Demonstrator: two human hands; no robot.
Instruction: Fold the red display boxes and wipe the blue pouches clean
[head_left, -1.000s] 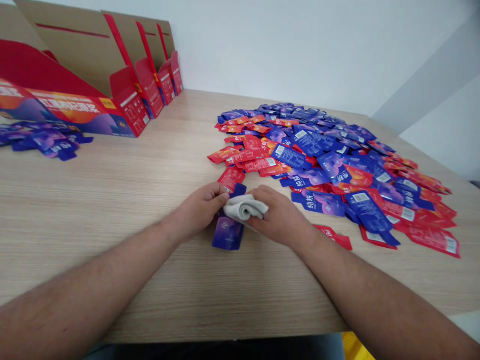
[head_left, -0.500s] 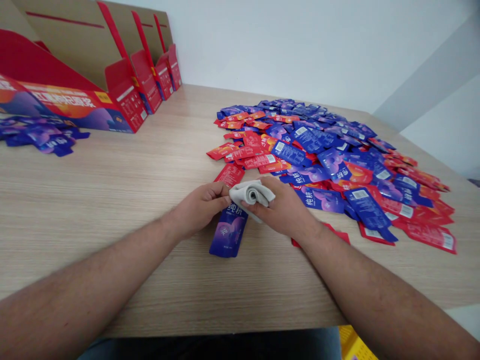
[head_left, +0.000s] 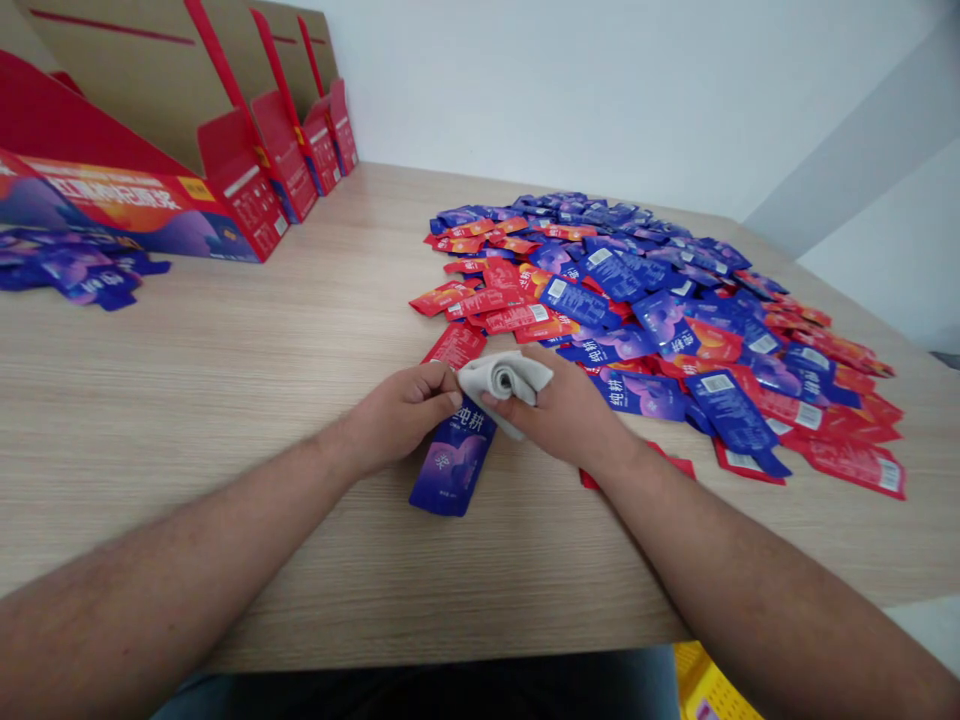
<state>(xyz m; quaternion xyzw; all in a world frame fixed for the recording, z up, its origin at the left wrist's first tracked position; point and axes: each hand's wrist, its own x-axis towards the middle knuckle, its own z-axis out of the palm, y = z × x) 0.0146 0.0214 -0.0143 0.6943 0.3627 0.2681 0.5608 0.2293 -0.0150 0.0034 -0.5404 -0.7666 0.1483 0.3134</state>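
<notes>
My left hand pinches the upper end of a blue-purple sachet, which hangs tilted with its lower end on the wooden table. My right hand grips a folded grey cloth pressed against the top of that sachet, and the cloth and fingers hide the sachet's top edge. A red sachet lies just beyond my left fingers, and a large heap of red and blue sachets spreads out beyond my right hand.
Several red cardboard display boxes stand in a row at the back left of the table. Loose purple sachets lie in front of them. A yellow crate shows below the table's near edge at the bottom.
The cloth has slid up the sachet, showing more of its printed front. The sachet now tilts further, with its lower end to the left. The view has shifted slightly.
</notes>
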